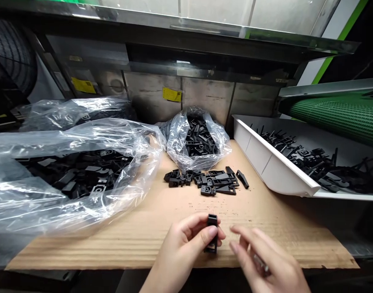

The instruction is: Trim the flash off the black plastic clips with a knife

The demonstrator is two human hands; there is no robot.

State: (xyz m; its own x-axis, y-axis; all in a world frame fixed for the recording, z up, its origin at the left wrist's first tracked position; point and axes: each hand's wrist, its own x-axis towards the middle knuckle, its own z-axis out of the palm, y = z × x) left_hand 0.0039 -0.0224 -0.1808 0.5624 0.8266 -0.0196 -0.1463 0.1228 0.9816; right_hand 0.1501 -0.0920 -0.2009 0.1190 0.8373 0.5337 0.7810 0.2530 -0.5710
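Note:
My left hand (186, 248) pinches a narrow black plastic part (212, 219) between thumb and fingers. The part stands upright over the front of the cardboard sheet (113, 244), and a square opening shows at its top end. Just to the right, apart from the part, is my right hand (266, 256), slightly blurred. Its thumb and index finger are a little apart, while the other fingers curl around a small shiny metal piece (261, 263), mostly hidden in the palm. Beyond both hands lies a loose pile of black plastic parts (217, 181).
A clear plastic bag (137, 191) of black parts lies open at left. Another open bag (177, 142) stands at the back middle. On the right is a white tray (272, 167) of black parts, beneath a green conveyor belt (336, 114). A metal ledge (205, 30) crosses above.

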